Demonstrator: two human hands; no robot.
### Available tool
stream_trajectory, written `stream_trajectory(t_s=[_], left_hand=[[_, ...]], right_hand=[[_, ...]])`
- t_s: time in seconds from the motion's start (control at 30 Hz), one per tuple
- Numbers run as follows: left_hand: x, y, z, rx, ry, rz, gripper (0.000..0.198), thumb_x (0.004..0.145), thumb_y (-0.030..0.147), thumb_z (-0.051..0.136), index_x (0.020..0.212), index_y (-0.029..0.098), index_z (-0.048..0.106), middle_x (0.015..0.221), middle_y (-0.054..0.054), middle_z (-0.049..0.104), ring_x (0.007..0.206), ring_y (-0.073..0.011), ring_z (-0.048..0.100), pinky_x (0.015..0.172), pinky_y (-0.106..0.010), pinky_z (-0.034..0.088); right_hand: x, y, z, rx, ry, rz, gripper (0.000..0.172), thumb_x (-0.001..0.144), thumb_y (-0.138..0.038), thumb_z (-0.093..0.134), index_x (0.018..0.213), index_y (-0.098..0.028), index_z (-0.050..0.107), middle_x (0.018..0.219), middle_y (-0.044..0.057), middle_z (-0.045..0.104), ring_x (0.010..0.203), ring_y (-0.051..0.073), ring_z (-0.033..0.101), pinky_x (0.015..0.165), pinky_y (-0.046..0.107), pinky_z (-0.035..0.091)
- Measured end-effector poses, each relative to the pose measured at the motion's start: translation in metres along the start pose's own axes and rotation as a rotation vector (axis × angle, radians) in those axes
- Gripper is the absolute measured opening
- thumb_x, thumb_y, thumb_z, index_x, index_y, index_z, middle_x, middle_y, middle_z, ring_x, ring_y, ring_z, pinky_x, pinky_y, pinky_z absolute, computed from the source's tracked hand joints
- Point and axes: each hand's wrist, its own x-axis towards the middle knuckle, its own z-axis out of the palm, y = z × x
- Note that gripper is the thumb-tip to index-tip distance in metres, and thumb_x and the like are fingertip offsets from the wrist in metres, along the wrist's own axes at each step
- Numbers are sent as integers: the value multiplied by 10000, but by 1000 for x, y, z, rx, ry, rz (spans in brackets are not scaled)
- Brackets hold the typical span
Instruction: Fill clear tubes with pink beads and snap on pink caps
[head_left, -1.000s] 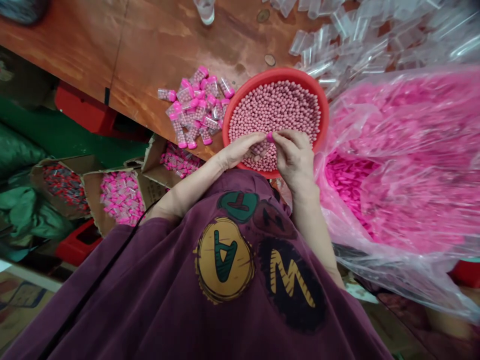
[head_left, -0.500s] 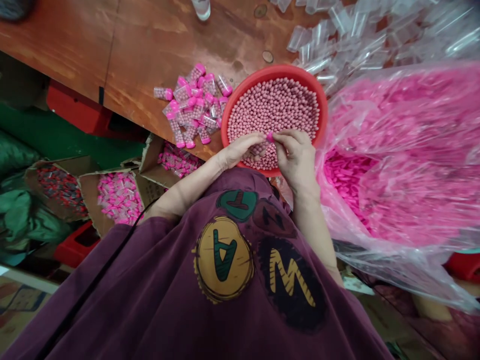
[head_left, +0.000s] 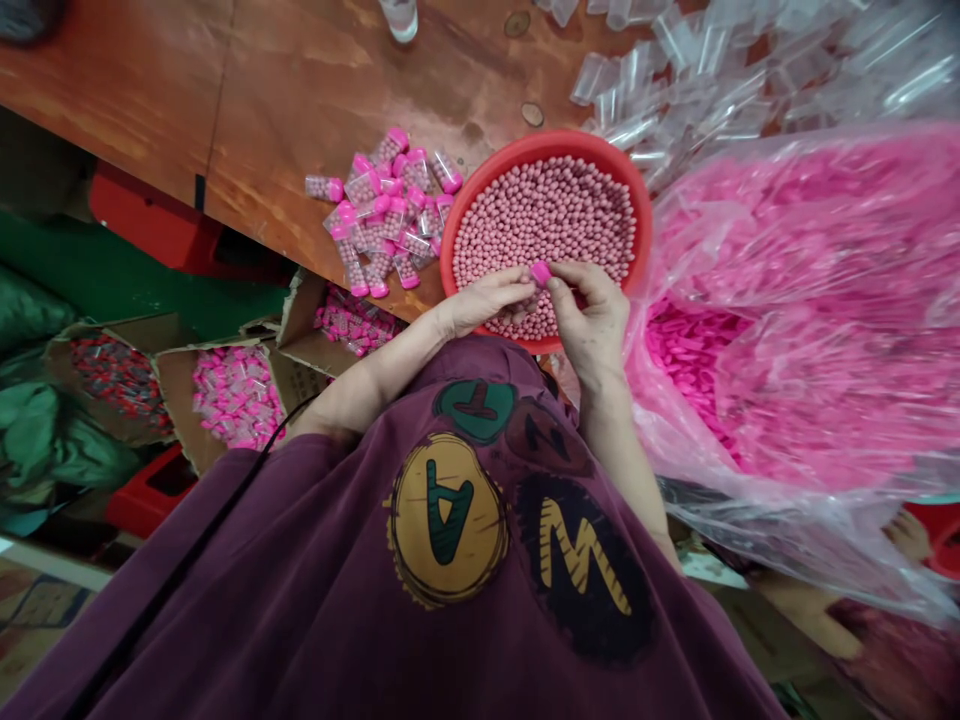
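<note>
Over the near side of a red basin [head_left: 643, 240] full of pink beads [head_left: 547, 210], my two hands meet. My left hand [head_left: 487, 300] is closed around a small clear tube, mostly hidden by the fingers, with beads showing near it. A bright pink cap [head_left: 540, 272] sits at the tube's upper end. The thumb and fingers of my right hand [head_left: 596, 315] pinch this cap from the right. Left of the basin lies a pile of capped tubes [head_left: 382, 225] filled with beads.
At the right, a large plastic bag [head_left: 817, 300] holds pink caps [head_left: 694, 360]. Clear tubes [head_left: 697, 70] are heaped behind it. Cardboard boxes of filled tubes [head_left: 236, 395] stand low at the left. Another person's arm [head_left: 810, 610] shows at the lower right.
The pink cap shows more fully between my hands, and my right hand has shifted slightly left. The other person's arm at the lower right has come further into view.
</note>
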Motion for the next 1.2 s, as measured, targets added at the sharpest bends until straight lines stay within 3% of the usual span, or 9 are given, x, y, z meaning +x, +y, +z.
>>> stream_trajectory(t_s=[0.23, 0.37, 0.43, 0.67, 0.8, 0.9, 1.03, 1.2], left_hand=[[-4, -4, 9, -30, 62, -5, 287, 1157, 355, 813, 1000, 219, 616, 877, 27, 679, 639, -61, 605, 617, -225, 391], [-4, -1, 9, -137, 56, -58, 154, 1161, 305, 731, 1061, 191, 703, 927, -13, 746, 681, -94, 654, 683, -249, 509], [-3, 0, 7, -176, 70, -108, 151, 1158, 298, 693, 1143, 162, 756, 929, -40, 767, 693, -121, 682, 720, -280, 561], [1, -1, -1, -197, 132, -78, 250, 1152, 264, 642, 1272, 127, 813, 905, -68, 794, 708, -142, 723, 681, -270, 587], [0, -2, -5, -163, 140, -79, 337, 1175, 284, 598, 1373, 120, 816, 943, -80, 816, 728, -158, 745, 679, -278, 588], [-1, -1, -4, -161, 122, -84, 285, 1196, 281, 612, 1308, 122, 819, 976, -84, 822, 763, -155, 749, 687, -273, 565], [0, -3, 3, -172, 145, -54, 117, 1154, 288, 768, 1152, 174, 798, 991, -47, 823, 806, -127, 760, 700, -235, 535], [0, -5, 13, -162, 159, -27, 178, 1106, 305, 871, 1054, 179, 757, 916, 6, 767, 712, -74, 683, 669, -210, 495]], right_hand=[[-6, 10, -4, 73, 11, 91, 373, 1125, -660, 797, 1179, -310, 914, 1149, 57, 900, 1099, 275, 855, 1056, 506, 733], [-10, 19, -1, 132, 18, 141, 386, 1122, -672, 793, 1225, -315, 899, 1169, 52, 895, 1123, 272, 854, 1082, 515, 730], [-10, 19, -1, 114, 24, 97, 359, 1136, -635, 779, 1227, -307, 896, 1177, 58, 892, 1132, 274, 850, 1085, 519, 721], [-6, 24, -19, -189, -63, -70, 244, 1173, -488, 705, 1207, -323, 882, 1243, 103, 879, 1200, 329, 821, 1147, 599, 672], [-4, 34, -24, -385, -1, -62, 240, 1179, -450, 687, 1230, -296, 864, 1306, 139, 865, 1287, 380, 796, 1212, 684, 621], [-5, 30, -15, -275, 66, -48, 334, 1209, -548, 646, 1257, -305, 869, 1264, 128, 867, 1224, 347, 820, 1150, 621, 674], [-9, 16, 3, -97, 43, 25, 399, 1202, -642, 661, 1256, -311, 877, 1171, 92, 871, 1122, 297, 835, 1055, 530, 720], [-12, 12, 10, -33, 63, 4, 364, 1196, -595, 688, 1220, -287, 880, 1150, 87, 864, 1110, 280, 825, 1049, 514, 710]])
